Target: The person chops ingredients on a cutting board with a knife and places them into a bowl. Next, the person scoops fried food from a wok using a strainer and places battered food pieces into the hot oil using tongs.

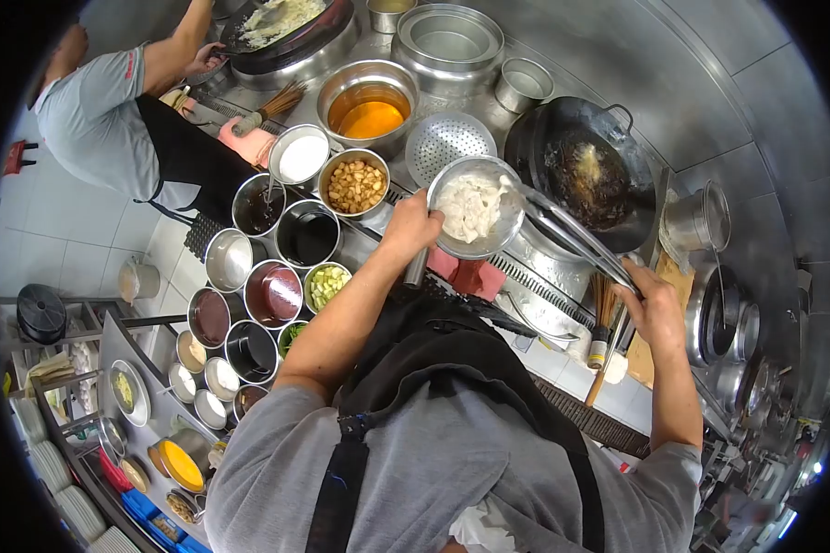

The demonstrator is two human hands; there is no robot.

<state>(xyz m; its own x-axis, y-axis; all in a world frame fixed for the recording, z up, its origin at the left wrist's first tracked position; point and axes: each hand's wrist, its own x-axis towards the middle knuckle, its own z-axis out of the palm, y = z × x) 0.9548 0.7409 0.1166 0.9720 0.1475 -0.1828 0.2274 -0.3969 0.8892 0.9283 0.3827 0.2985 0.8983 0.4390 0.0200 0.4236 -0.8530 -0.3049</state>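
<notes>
My left hand (410, 226) grips the rim of a steel bowl (444, 241) that holds pale, battered pieces (470, 207). Long metal tongs (576, 235) are held in my right hand (653, 309), and their tips reach into the bowl at its right side. Just right of the bowl stands a black wok (539, 138) with dark oil, where a light brown piece (586, 164) sits amid bubbles. A perforated strainer (449, 143) lies right behind the bowl.
Pots of sauces and ingredients (273, 293) crowd the left. A bowl of orange liquid (369, 106) stands behind them. At upper left a co-worker (111, 120) holds another wok (281, 46). Brushes (602, 323) and a wooden board (669, 276) are near my right hand.
</notes>
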